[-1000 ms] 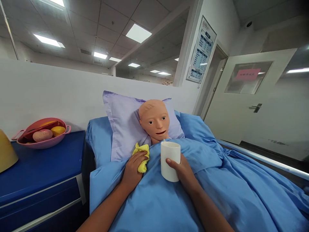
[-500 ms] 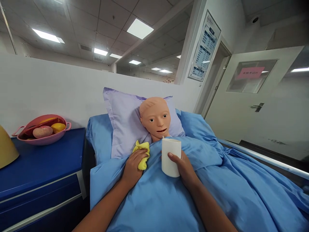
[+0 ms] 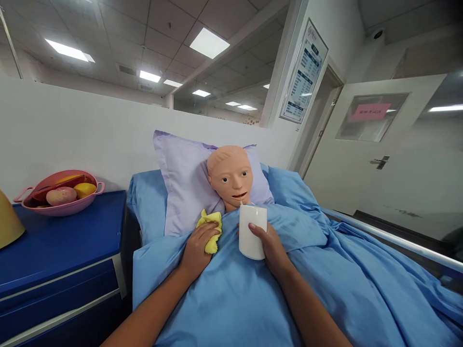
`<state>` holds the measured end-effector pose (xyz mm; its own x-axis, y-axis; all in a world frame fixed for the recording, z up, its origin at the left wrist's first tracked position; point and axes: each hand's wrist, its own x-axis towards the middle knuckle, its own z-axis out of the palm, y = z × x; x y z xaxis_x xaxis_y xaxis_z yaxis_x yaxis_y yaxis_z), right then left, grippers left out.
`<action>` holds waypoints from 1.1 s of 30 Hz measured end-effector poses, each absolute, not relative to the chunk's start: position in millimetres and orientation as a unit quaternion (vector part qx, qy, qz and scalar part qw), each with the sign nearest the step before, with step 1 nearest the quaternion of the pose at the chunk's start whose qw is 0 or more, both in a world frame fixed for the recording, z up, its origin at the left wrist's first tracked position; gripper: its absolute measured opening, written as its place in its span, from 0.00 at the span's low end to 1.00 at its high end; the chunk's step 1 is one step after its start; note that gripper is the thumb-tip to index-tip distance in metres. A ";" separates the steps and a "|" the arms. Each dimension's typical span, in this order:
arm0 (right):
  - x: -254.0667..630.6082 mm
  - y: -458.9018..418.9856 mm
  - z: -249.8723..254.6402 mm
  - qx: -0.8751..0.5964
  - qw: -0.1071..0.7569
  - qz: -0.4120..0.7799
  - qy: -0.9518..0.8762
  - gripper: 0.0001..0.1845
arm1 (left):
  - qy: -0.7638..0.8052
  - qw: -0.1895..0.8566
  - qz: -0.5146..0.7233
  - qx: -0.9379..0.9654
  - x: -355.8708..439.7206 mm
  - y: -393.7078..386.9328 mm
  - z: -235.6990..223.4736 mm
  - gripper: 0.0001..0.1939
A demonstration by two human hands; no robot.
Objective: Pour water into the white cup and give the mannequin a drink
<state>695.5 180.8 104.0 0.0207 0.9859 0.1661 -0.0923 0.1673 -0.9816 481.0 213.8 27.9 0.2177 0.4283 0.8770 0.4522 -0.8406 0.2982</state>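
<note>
My left hand point(image 3: 198, 246) is closed on a crumpled yellow cloth point(image 3: 212, 231), resting on the blue quilt point(image 3: 231, 299) below the pillow. My right hand point(image 3: 271, 243) grips a white cup point(image 3: 252, 233) from its right side, thumb across the front. From the cup's rim a thin straw point(image 3: 241, 203) rises to the slightly open mouth of a manikin head point(image 3: 230, 176). The manikin lies propped on a lilac pillow point(image 3: 184, 183), covered by the quilt up to its neck. The inside of the cup is hidden.
At left stands a blue bedside cabinet point(image 3: 83, 236) bearing a pink basket point(image 3: 68, 208) of fruit and, at the frame's edge, part of a yellow object point(image 3: 7, 224). A bed rail point(image 3: 398, 240) runs along the right. Behind it is a white door point(image 3: 361, 164).
The cup in my right hand has come up slightly and stands a little more upright. My left hand stays on the quilt with the cloth. The view has shifted slightly.
</note>
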 end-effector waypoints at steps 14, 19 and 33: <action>692.3 179.2 103.2 -0.451 0.570 0.451 -0.517 0.32 | -0.279 0.006 -0.565 -0.776 481.5 214.0 27.3 0.23; 691.3 176.2 105.3 -0.456 0.566 0.446 -0.523 0.30 | -0.289 -0.003 -0.568 -0.771 481.5 212.9 27.2 0.21; 691.9 179.1 99.2 -0.467 0.559 0.417 -0.544 0.36 | -0.285 -0.009 -0.562 -0.776 480.9 213.4 26.7 0.23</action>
<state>691.9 179.1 99.2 0.0612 0.9737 0.2194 0.0412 0.2172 -0.9753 480.9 213.4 26.7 0.2059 0.4515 0.8682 0.4321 -0.8379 0.3333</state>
